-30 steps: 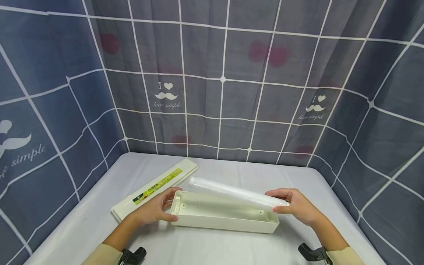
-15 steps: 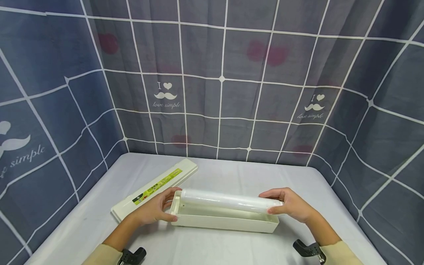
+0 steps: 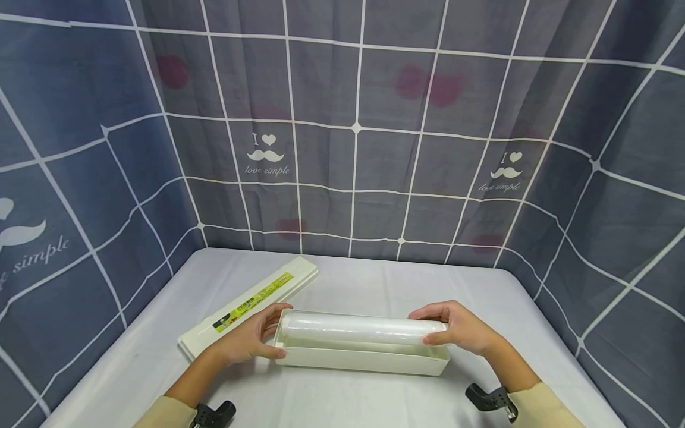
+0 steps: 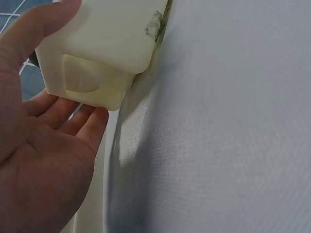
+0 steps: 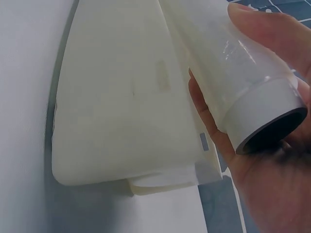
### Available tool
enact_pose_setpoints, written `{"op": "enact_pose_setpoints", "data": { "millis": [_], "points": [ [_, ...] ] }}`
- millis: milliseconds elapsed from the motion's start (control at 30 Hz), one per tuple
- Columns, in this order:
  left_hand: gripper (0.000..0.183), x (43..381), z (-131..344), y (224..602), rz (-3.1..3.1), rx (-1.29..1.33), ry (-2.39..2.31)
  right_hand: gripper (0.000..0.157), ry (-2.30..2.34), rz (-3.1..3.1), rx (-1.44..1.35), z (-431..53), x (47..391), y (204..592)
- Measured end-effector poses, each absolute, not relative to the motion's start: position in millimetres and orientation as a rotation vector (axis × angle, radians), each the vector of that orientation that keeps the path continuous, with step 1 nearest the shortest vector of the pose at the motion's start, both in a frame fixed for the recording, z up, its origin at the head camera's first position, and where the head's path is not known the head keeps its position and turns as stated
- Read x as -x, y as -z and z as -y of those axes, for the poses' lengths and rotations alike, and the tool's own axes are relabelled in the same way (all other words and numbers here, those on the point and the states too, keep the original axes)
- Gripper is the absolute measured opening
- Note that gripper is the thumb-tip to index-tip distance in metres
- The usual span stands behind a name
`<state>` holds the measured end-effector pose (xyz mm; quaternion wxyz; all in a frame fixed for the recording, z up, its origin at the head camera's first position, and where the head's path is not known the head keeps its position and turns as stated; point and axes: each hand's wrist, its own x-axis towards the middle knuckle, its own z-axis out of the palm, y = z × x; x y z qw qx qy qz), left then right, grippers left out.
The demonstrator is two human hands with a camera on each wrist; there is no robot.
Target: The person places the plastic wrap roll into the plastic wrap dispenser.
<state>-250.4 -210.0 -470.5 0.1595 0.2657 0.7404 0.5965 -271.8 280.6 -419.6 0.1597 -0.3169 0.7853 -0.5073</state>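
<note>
Roll (image 3: 360,329) of clear wrap lies level along the top of the long cream box (image 3: 369,358), w/ its lower side dipping inside the open box. The box sits near the front of the table (image 3: 374,279), which has a pale cloth on it.

The right hand (image 3: 455,328) holds the roll at its right end. Fingers (image 5: 257,26) curl over the top & the thumb is under, so the hand is wrapped round the roll. In the right wrist view you can see the grey cardboard tube (image 5: 269,121) sticking out of the wrap, w/ its dark hole facing the palm. The box's right end is just below the roll there.

The left hand (image 3: 247,336) is at the box's left end. Its fingers are curled round that end: thumb on the near side, fingers (image 4: 82,124) under & behind the corner. It's holding the box, not the roll. The left wrist view shows the palm close to the box's end wall, fingers touching the bottom edge.

The lid (image 3: 251,302), cream w/ a green & yellow label, lies flat on the table to the left & behind, at a slant. Its near end is just beside the left hand.

A blue cloth (image 3: 342,131) w/ white lines hangs all round the table.
</note>
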Motion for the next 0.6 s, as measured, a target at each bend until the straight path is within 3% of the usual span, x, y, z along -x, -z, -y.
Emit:
{"op": "enact_pose_setpoints", "data": {
  "millis": [600],
  "points": [
    [0.097, 250, 210, 470, -2.108, -0.769, -1.700, 0.042, 1.420, -2.234, 0.926, -268, 271, 420]
  ]
}}
